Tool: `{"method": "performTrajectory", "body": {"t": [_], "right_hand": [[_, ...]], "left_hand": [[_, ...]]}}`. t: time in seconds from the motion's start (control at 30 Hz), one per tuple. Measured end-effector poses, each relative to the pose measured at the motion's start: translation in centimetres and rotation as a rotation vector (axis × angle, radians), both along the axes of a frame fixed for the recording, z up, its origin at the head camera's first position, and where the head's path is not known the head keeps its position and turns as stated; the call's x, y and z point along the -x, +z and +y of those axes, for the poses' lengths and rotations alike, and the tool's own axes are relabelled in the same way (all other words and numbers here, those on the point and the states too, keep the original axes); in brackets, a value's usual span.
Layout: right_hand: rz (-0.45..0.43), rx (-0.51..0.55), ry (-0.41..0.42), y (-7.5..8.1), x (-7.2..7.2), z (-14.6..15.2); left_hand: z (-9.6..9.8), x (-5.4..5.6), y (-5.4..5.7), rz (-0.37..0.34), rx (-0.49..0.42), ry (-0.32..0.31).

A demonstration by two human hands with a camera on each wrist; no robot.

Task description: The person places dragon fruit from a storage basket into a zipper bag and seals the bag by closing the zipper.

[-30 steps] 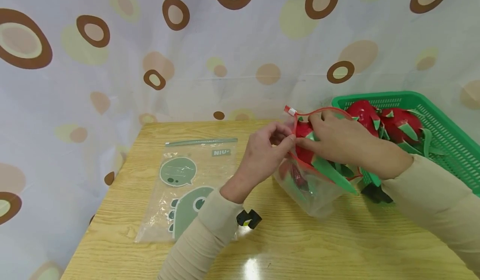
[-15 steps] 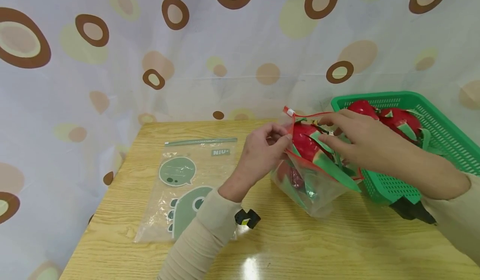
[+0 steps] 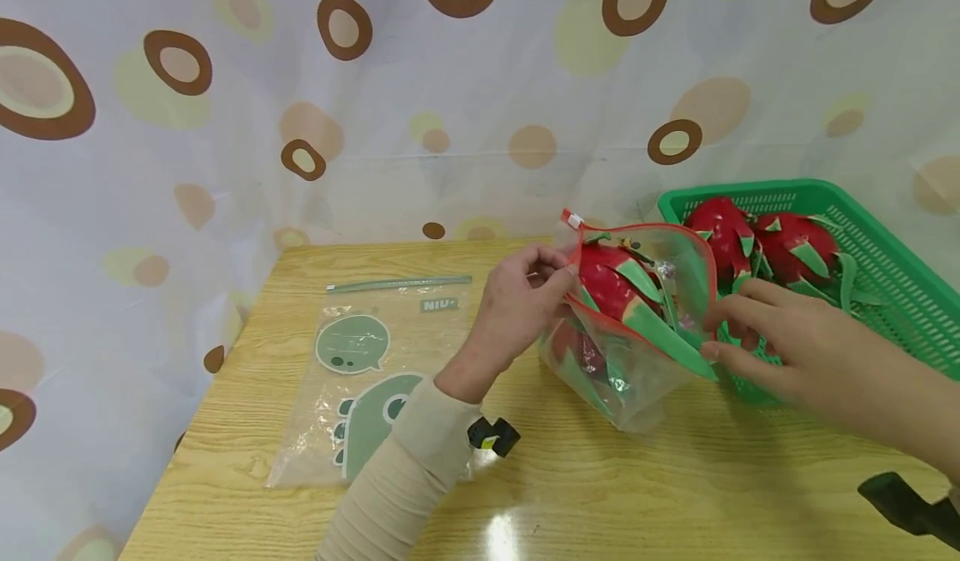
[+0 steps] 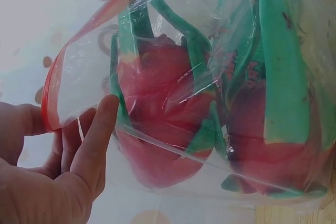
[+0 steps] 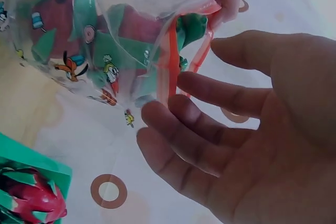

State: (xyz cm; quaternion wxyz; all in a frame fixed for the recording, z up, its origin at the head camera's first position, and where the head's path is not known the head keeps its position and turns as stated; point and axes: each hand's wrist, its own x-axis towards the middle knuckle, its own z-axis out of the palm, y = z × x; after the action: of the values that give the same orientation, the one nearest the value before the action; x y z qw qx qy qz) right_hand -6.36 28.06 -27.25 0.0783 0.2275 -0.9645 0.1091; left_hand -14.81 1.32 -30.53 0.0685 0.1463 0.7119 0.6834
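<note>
My left hand (image 3: 517, 307) pinches the red-edged mouth of a clear zip bag (image 3: 648, 398) between thumb and fingers. One dragon fruit (image 3: 607, 282) with green leaves lies at the bag's open mouth. Another dragon fruit (image 4: 249, 135) is deeper in, seen through the plastic in the left wrist view. At the mouth's right end is my right hand (image 3: 795, 336), its fingers spread and loosely bent. In the right wrist view, the fingers (image 5: 215, 90) lie close to the red strip. Whether they touch it I cannot tell.
A green basket (image 3: 896, 265) stands right of the bag, with more dragon fruits (image 3: 798, 248) inside. On the left, a flat zip bag (image 3: 442, 340) with a green dinosaur print lies on the wooden table (image 3: 570, 494). A spotted cloth (image 3: 465, 186) hangs behind.
My right hand has drawn back from the upper dragon fruit, moving right and toward me to the bag's right edge. The mouth now gapes wider there. My left hand keeps its hold.
</note>
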Motion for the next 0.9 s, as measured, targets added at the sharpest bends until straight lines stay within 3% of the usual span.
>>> {"method": "performTrajectory", "body": {"t": [0.23, 0.33, 0.57, 0.77, 0.9], "right_hand": [[-0.124, 0.011, 0.008, -0.9, -1.1, 0.4], [-0.108, -0.007, -0.009, -1.3, -1.5, 0.3], [0.123, -0.012, 0.022, -2.0, -1.4, 0.1], [0.241, 0.038, 0.053, -2.3, -1.0, 0.2], [0.313, 0.081, 0.106, -2.3, -0.6, 0.4]], "left_hand": [[0.2, 0.2, 0.0, -0.008, -0.052, -0.008], [0.3, 0.2, -0.1, -0.016, -0.054, -0.014], [0.5, 0.5, -0.2, -0.043, -0.054, -0.038], [0.3, 1.5, -0.4, -0.037, -0.011, -0.101], [-0.2, 2.6, -0.8, -0.027, 0.005, -0.098]]}}
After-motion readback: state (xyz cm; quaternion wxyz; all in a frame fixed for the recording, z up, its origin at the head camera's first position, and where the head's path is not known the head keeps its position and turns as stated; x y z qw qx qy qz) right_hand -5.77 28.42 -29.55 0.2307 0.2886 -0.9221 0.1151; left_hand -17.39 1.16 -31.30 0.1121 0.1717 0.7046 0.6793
